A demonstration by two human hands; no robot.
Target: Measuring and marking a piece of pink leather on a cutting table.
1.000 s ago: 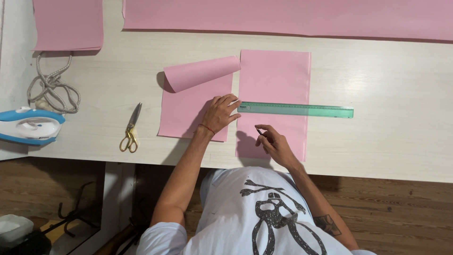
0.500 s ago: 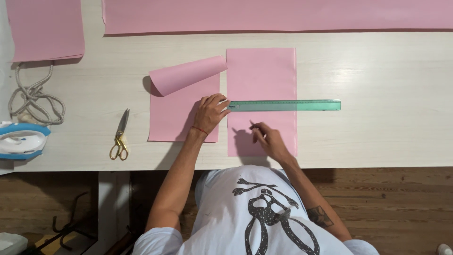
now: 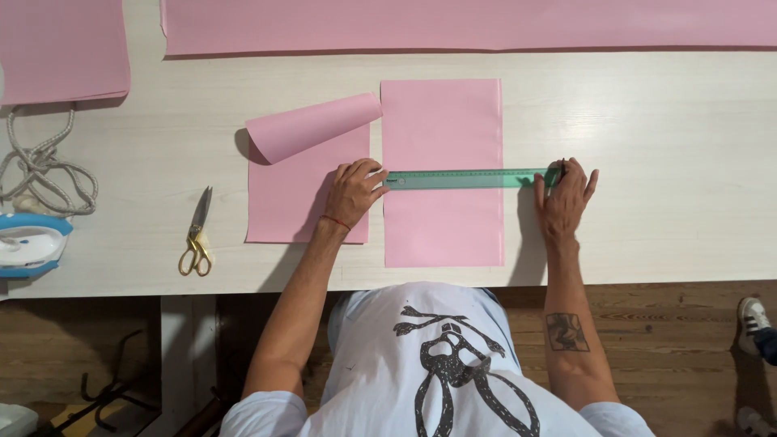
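- One green ruler is lying across the flat pink sheet.
- The left hand is pressing its left end; the right hand is gripping its right end.
- Left of the ruler, a second, curled pink sheet is lying.
- Farther left, scissors and an iron are resting.
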